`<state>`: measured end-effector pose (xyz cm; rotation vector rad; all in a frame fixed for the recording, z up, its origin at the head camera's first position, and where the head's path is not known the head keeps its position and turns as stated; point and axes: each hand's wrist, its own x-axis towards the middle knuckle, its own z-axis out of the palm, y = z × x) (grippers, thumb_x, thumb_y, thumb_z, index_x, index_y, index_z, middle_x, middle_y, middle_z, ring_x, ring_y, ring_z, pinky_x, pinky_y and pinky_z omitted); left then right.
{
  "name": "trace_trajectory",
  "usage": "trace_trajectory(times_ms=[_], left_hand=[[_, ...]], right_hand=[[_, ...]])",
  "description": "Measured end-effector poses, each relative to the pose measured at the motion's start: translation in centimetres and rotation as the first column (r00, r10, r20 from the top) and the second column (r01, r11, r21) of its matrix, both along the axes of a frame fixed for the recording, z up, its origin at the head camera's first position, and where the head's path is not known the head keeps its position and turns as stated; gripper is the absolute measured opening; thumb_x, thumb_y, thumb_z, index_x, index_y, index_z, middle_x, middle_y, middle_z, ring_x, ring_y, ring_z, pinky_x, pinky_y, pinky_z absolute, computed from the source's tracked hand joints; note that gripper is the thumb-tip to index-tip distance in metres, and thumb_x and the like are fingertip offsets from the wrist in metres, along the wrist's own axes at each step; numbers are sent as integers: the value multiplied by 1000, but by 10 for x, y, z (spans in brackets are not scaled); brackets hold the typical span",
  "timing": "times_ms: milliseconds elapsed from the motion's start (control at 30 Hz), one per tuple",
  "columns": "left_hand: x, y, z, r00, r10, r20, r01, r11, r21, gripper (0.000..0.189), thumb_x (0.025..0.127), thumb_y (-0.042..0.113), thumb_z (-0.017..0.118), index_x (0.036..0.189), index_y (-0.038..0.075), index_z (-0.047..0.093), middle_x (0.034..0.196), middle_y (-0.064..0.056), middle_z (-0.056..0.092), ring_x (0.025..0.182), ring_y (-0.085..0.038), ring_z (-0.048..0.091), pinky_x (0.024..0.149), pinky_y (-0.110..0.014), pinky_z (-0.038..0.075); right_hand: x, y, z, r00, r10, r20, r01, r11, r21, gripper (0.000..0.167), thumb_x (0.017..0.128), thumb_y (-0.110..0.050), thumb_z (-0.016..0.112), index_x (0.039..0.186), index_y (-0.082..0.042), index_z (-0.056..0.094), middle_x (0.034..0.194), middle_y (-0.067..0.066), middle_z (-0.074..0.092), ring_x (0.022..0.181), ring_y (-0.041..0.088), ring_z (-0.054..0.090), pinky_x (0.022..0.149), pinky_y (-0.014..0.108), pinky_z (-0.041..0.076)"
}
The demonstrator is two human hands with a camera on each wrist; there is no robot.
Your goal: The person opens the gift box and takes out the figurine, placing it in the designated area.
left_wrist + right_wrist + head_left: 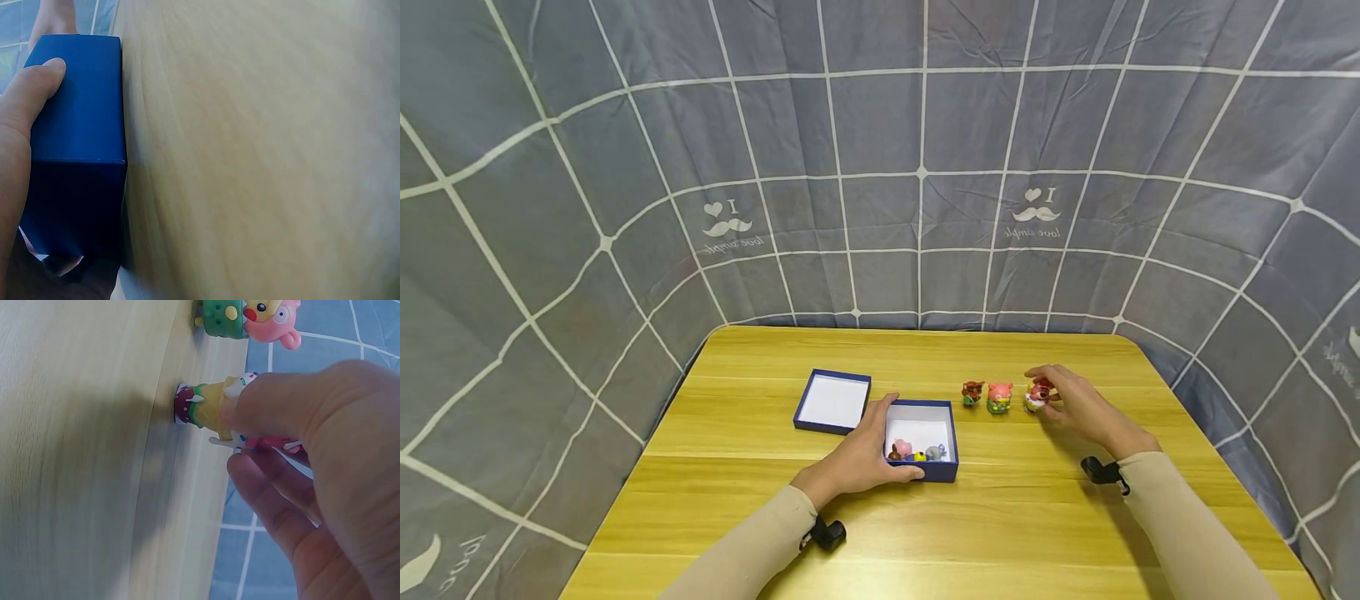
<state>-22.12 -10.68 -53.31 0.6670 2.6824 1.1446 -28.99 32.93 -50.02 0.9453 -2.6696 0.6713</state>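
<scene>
My left hand (859, 454) grips the left side of an open blue box (937, 473) with a white inside, thumb on the front wall. The left wrist view shows that thumb on the blue wall (84, 106). Several small figurines, among them a pink one (902, 448) and a grey one (936, 452), lie along the box's near side. On the right, my right hand (1081, 406) pinches a toy figurine (209, 406) with a yellow body and dark red base between thumb and fingers. Its base is at the tabletop; the fingers partly hide its head.
Left of it stand a pink-headed figurine in green (999, 398) and a red-brown figurine (972, 392). The blue-rimmed box lid (833, 402) lies with its white inside up, left of the box. A grey checked cloth (880, 208) surrounds the wooden table (1030, 517).
</scene>
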Motion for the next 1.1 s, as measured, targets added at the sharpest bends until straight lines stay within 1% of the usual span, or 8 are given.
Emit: trace_trajectory(times_ms=[67, 133, 233, 333, 500, 800, 1000, 1100], left_hand=[[-1, 0, 0, 1000, -1, -2, 1, 1000, -1, 139, 90, 68, 95, 188, 13, 13, 190, -20, 27, 155, -38, 58, 133, -61, 50], [-3, -1, 0, 1000, -1, -3, 1, 1000, -2, 139, 90, 68, 95, 188, 13, 13, 190, -20, 26, 156, -39, 58, 133, -61, 50], [-5, -1, -1, 1000, -3, -4, 3, 1000, -4, 139, 90, 68, 95, 188, 13, 13, 191, -20, 25, 157, -40, 58, 133, -62, 50], [-7, -1, -1, 1000, -5, -4, 5, 1000, -5, 140, 90, 69, 95, 188, 14, 13, 191, -20, 25, 157, -39, 58, 133, -62, 50], [-10, -2, -3, 1000, -10, -5, 10, 1000, -4, 140, 90, 69, 95, 188, 14, 12, 192, -20, 23, 157, -40, 58, 133, -62, 50], [-15, -3, -5, 1000, -7, 12, 7, 1000, -16, 141, 90, 70, 95, 188, 17, 10, 193, -22, 21, 158, -41, 57, 133, -63, 49], [-18, -4, -4, 1000, -26, 1, 26, 999, -30, 143, 91, 66, 96, 188, 13, 7, 190, -26, 24, 157, -42, 58, 131, -64, 51], [-19, -5, -3, 999, -34, 1, 34, 999, -39, 144, 91, 64, 97, 188, 12, 5, 190, -26, 24, 160, -43, 57, 132, -63, 50]], right_hand=[[0, 1, 0, 1000, -7, 18, 7, 1000, -1, 60, 92, 17, 87, 148, 8, 66, 121, 16, 74, 107, 32, 78, 90, 44, 72], [1, 1, 1, 1000, -13, 12, 13, 1000, 2, 62, 92, 17, 88, 149, 7, 66, 122, 17, 73, 108, 32, 77, 90, 46, 72], [1, 1, 1, 1000, -18, -22, 19, 1000, 15, 65, 90, 15, 90, 150, 6, 67, 124, 19, 74, 109, 34, 76, 91, 51, 71], [2, 1, 1, 998, -38, -53, 41, 998, 46, 68, 89, 12, 91, 151, 4, 67, 126, 21, 74, 111, 35, 75, 93, 56, 68], [3, 1, 4, 997, -72, -39, 74, 995, 74, 69, 91, 7, 92, 155, 4, 66, 133, 25, 73, 119, 40, 74, 100, 64, 64], [3, -5, 8, 990, -95, -104, 103, 992, 77, 68, 92, 1, 95, 155, 1, 68, 137, 26, 73, 126, 46, 71, 104, 68, 63], [3, -11, 11, 979, -94, -181, 106, 993, 56, 68, 91, -1, 98, 152, 1, 70, 137, 25, 72, 125, 46, 72, 102, 68, 63], [4, -14, 12, 974, -89, -208, 101, 994, 48, 67, 90, 0, 98, 151, 1, 70, 139, 26, 72, 127, 47, 71, 103, 69, 63]])
